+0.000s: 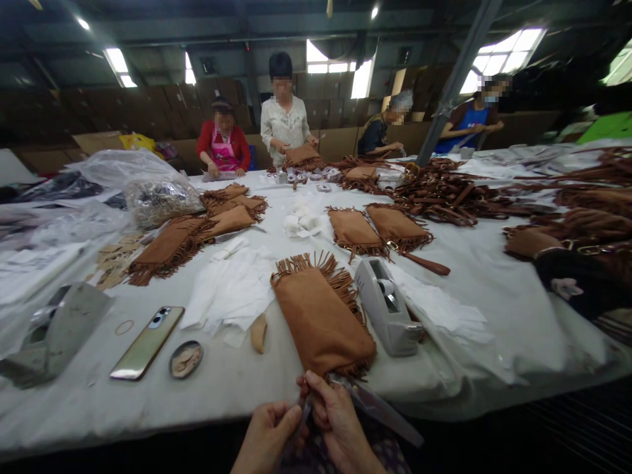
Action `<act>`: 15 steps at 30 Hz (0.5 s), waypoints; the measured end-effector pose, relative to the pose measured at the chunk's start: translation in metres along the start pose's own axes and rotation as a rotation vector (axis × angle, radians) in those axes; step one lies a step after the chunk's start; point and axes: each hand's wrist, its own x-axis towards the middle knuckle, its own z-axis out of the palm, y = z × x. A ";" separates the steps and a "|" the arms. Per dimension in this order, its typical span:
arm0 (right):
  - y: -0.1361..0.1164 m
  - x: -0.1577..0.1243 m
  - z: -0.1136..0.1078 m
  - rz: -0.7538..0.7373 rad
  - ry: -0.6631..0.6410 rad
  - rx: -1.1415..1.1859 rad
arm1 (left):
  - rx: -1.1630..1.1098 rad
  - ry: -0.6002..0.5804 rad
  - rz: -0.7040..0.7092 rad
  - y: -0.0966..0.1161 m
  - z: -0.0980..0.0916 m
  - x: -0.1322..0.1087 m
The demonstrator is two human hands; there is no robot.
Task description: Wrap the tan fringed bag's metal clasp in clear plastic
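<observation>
A brown fringed pouch (323,322) lies flat at the table's front edge, its fringe on the far, right and near sides. Just below its near end, both hands are close together. My left hand (269,431) is closed, thumb against the fingers, on a bit of clear plastic. My right hand (338,415) pinches at the pouch's near corner, where a small brown piece shows between the fingertips. A translucent plastic strip (385,411) sticks out to the right from behind my right hand. The fingers partly hide what they grip.
A grey tape dispenser (390,306) stands right of the pouch, another dispenser (59,329) far left. A phone (148,342), a small round dish (186,359) and white paper sheets (232,283) lie left. More pouches (355,230) and brown straps (444,194) lie farther back. Several co-workers stand or sit opposite.
</observation>
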 end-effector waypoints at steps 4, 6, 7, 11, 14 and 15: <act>0.003 0.000 0.002 -0.019 0.043 -0.039 | -0.016 0.014 0.006 0.000 -0.001 0.007; 0.005 0.001 0.002 -0.024 0.054 -0.046 | -0.036 0.000 0.008 0.000 -0.001 0.011; 0.006 0.002 0.002 -0.028 0.056 -0.049 | -0.048 -0.007 0.003 0.000 -0.001 0.012; 0.012 0.003 0.000 -0.032 0.076 -0.093 | -0.108 -0.023 -0.022 0.008 0.000 0.014; 0.014 0.003 -0.002 -0.036 0.082 -0.118 | -0.170 -0.077 -0.046 0.019 0.002 0.013; 0.014 0.003 -0.003 -0.039 0.080 -0.124 | -0.194 -0.098 -0.056 0.021 0.003 0.013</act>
